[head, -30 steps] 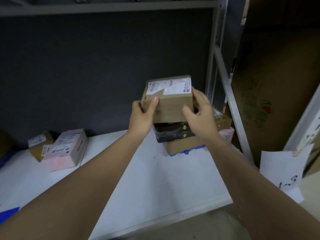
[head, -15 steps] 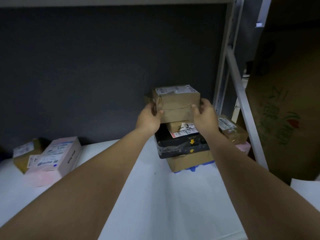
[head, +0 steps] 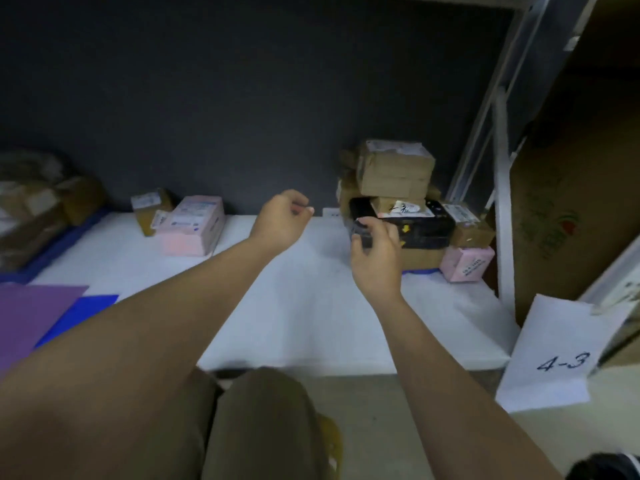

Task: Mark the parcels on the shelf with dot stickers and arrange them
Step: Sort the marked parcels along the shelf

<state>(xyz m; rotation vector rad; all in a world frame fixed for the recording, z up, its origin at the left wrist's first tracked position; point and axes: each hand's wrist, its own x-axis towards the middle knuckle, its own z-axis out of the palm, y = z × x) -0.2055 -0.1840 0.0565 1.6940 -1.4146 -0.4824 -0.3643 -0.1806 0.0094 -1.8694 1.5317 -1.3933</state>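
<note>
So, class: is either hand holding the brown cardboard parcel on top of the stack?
No: the brown cardboard parcel sits alone atop the stack, with the left hand and right hand both off it.

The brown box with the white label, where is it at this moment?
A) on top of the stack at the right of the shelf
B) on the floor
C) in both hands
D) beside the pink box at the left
A: the brown box sits on top of the stack, and the left hand and right hand are off it.
</note>
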